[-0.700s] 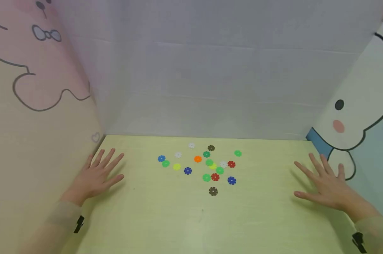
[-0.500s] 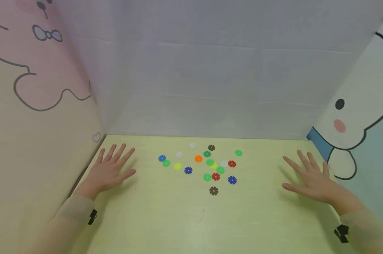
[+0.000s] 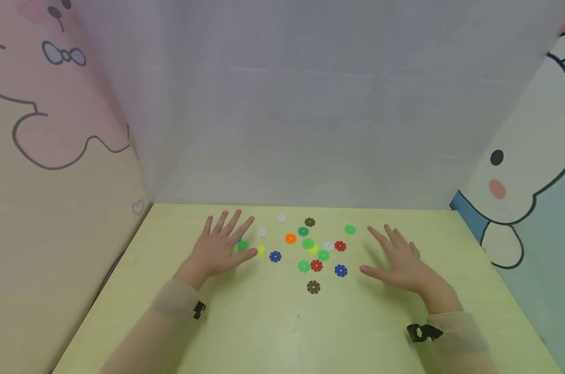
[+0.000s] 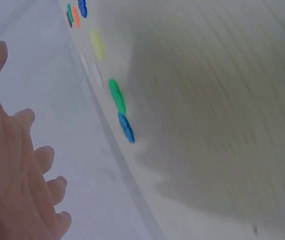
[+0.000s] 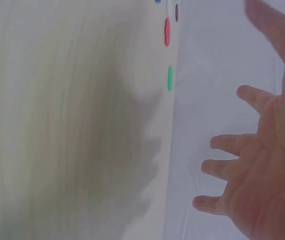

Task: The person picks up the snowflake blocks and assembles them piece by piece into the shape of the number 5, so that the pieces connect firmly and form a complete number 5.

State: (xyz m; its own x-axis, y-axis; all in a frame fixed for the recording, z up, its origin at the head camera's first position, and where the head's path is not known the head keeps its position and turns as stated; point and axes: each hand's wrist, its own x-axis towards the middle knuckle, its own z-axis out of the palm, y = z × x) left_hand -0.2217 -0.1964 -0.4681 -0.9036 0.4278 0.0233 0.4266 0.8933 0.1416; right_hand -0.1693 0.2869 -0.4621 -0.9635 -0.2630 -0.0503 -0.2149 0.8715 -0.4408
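Note:
Several flat, notched plastic discs lie scattered over the middle of the table (image 3: 273,332), among them an orange disc (image 3: 290,238), a dark brown disc (image 3: 313,287) and a red disc (image 3: 340,246). My left hand (image 3: 214,252), fingers spread, hovers at the left side of the scatter and partly hides a blue disc (image 4: 126,128) in the head view. Beside it are a green disc (image 3: 242,246) and a yellow disc (image 3: 261,250). To the right of the scatter my right hand (image 3: 401,265) is held over the table with fingers spread, nearest a light green disc (image 3: 350,229). Both hands hold nothing.
A pale curtain-like wall (image 3: 310,130) rises at the table's back edge. Printed panels flank both sides, a pink cartoon figure (image 3: 67,98) on the left and a white one (image 3: 521,176) on the right. Each wrist wears a sleeve with a small black piece.
Both hands have moved inward from the table's sides toward the discs, the left going right and the right going left. The discs lie as before.

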